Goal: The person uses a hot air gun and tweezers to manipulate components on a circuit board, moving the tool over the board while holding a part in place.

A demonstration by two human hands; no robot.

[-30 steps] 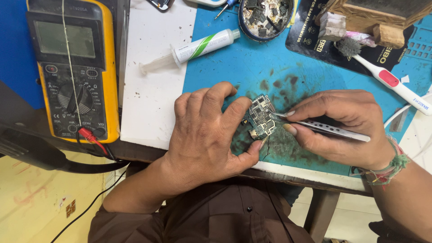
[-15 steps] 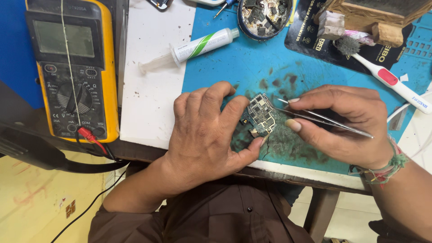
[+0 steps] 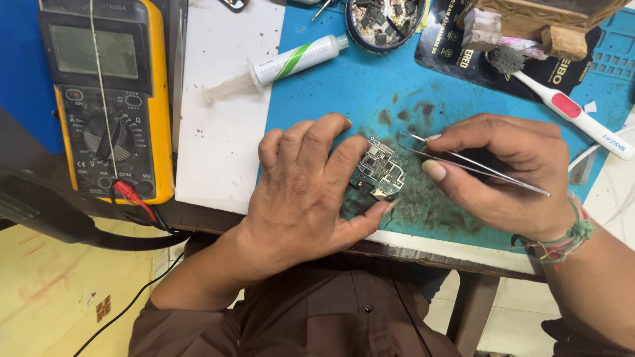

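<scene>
The right hand [image 3: 503,168] is pinching metal tweezers [image 3: 476,162] shut in its grip, tips just beside the small circuit board [image 3: 382,170]. The left hand [image 3: 311,185] is pinning that board between finger and thumb against the blue mat [image 3: 331,92], steadying it on the bench; a yellow multimeter [image 3: 109,99] is sitting well apart.

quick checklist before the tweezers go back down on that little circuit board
1. Circuit board pinned by left hand: ok.
2. Right hand grip on tweezers steady: ok.
3. Tweezer tips over the board's edge, touching or not: cannot tell.
4. Tips holding a part: cannot tell.
5. Blue mat clean under the board: not ok, dark smudges.
6. Syringe clear of the hands: ok.
</scene>
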